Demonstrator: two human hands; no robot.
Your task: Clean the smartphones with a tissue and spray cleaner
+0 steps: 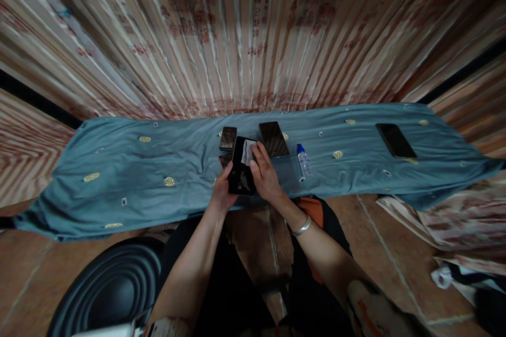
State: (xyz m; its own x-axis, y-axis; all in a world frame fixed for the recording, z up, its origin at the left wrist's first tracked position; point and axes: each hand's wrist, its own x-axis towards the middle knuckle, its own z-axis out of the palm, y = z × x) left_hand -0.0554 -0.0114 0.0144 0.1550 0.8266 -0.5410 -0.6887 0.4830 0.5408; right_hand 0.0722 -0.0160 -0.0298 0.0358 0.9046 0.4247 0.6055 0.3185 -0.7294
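Note:
My left hand (pixel 224 188) grips a black phone (pixel 242 183) by its left edge, tilted above the cloth-covered table. A small white wipe (pixel 247 151) lies against the upper part of its screen, under the fingers of my right hand (pixel 267 178), which press it there. Just beyond are a small dark phone (pixel 228 138) and a larger black phone (pixel 274 139). A flat dark item (pixel 225 159) is partly hidden behind the held phone. To the right lies a clear bottle with a blue cap (pixel 304 162).
Another dark phone (pixel 396 141) rests toward the right end of the table, on the blue patterned cloth (pixel 134 160). Pleated curtains (pixel 245 37) hang close behind. A round black ribbed object (pixel 113 295) stands at lower left, beside my legs.

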